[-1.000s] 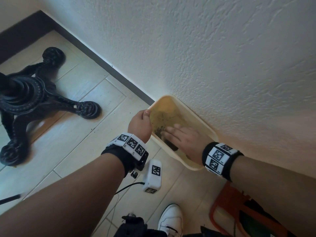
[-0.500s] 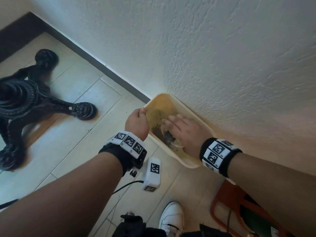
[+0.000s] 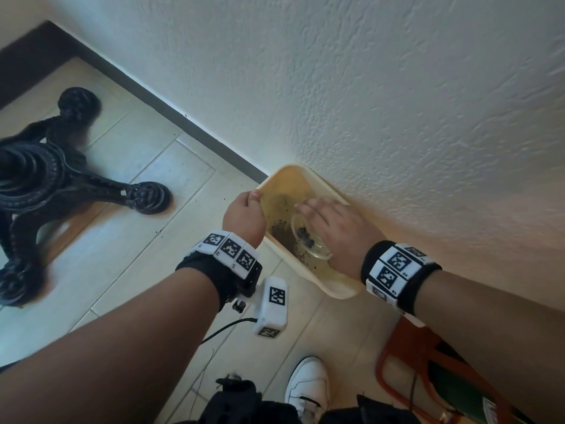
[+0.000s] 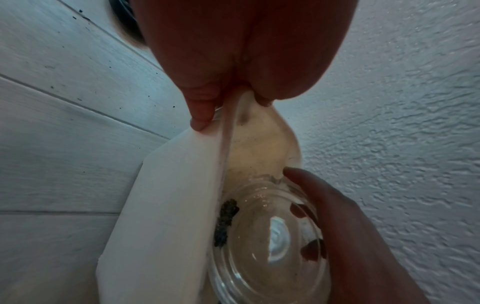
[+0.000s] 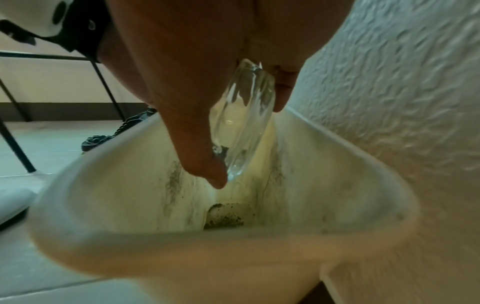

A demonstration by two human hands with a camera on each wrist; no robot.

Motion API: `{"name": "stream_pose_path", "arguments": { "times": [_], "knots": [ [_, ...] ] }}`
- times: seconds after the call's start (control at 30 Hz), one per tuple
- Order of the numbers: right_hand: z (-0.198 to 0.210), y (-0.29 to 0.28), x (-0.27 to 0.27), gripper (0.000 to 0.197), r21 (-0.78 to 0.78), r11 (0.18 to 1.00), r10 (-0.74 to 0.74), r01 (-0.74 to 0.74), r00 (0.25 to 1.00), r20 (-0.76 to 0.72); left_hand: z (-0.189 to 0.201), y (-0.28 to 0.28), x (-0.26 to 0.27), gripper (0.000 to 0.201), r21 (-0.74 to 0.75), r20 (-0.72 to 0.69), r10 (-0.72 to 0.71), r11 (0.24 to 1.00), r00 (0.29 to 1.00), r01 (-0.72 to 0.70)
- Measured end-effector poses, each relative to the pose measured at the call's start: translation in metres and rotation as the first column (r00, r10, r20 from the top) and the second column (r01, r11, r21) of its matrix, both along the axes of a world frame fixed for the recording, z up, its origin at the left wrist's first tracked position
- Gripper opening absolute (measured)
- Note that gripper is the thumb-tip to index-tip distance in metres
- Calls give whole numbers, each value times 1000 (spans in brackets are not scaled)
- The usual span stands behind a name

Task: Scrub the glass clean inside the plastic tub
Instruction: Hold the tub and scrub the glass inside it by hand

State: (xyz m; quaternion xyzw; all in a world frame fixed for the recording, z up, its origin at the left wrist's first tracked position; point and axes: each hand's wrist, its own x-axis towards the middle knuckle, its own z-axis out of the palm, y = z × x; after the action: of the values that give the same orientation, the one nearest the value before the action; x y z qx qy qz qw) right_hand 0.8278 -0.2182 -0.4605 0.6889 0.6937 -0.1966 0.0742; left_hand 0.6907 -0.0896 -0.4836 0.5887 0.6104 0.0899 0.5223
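A cream plastic tub [image 3: 290, 182] sits on the floor against the wall, with yellowish water and dark grit [image 3: 279, 232] in it. My left hand [image 3: 247, 209] grips the tub's left rim, which it pinches between thumb and fingers [image 4: 200, 115]. My right hand [image 3: 330, 228] reaches into the tub and holds a clear glass [image 3: 310, 243] from above. In the right wrist view the glass [image 5: 244, 123] is clamped between thumb and fingers above the tub's dirty bottom [image 5: 226, 216]. The left wrist view shows the glass [image 4: 265, 236] beside the tub wall [image 4: 166, 205], with dark grit clinging to it.
A textured white wall [image 3: 397, 102] rises right behind the tub. A black ornate iron table base [image 3: 46, 179] stands on the tiled floor to the left. A white shoe [image 3: 308, 384] and an orange metal frame [image 3: 406, 362] lie near my feet.
My right hand lay flat low in the tub; it has since moved toward the wall side, and the glass now shows beneath it. The left hand stays on the rim.
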Motion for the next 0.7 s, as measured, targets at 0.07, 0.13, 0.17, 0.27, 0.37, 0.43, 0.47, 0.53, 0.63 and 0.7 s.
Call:
{"name": "stream_pose_path", "arguments": {
  "times": [0.07, 0.13, 0.17, 0.27, 0.37, 0.43, 0.47, 0.53, 0.63, 0.7],
  "knots": [
    [3, -1, 1, 99, 37, 998, -53, 51, 997, 54, 2, -1, 0, 40, 12, -10, -3, 1000, 1000, 3],
    [6, -2, -2, 89, 44, 995, -96, 93, 992, 80, 3, -1, -1, 40, 15, -6, -4, 1000, 1000, 5],
    [6, -3, -7, 81, 37, 995, -91, 88, 993, 77, 3, -1, -1, 40, 15, -5, -6, 1000, 1000, 6],
    [4, -9, -23, 74, -15, 999, 36, -36, 999, -8, 1, -2, -1, 40, 11, -7, -13, 1000, 1000, 13],
    [2, -12, -22, 79, -44, 999, 3, -2, 1000, 5, -1, -3, 1, 40, 17, -25, -14, 1000, 1000, 14],
    [1, -12, -18, 87, -43, 999, -18, 19, 1000, 13, -1, -4, 1, 40, 24, -31, -6, 1000, 1000, 6],
    [-2, -12, -16, 93, -52, 998, 29, -30, 999, -27, -1, -5, 2, 40, 26, -29, -2, 1000, 1000, 3],
    [-5, -14, -12, 102, -80, 991, 100, -108, 991, -90, -1, -6, 3, 40, 30, -33, -7, 1000, 999, 8],
    [-4, -12, -7, 95, -41, 999, -23, 22, 999, -33, -1, -7, 5, 41, 42, -57, -17, 999, 998, 19],
    [-2, -11, -9, 85, -48, 999, -18, 16, 999, -44, 0, -8, 5, 41, 48, -64, -10, 999, 998, 13]
  ]
}}
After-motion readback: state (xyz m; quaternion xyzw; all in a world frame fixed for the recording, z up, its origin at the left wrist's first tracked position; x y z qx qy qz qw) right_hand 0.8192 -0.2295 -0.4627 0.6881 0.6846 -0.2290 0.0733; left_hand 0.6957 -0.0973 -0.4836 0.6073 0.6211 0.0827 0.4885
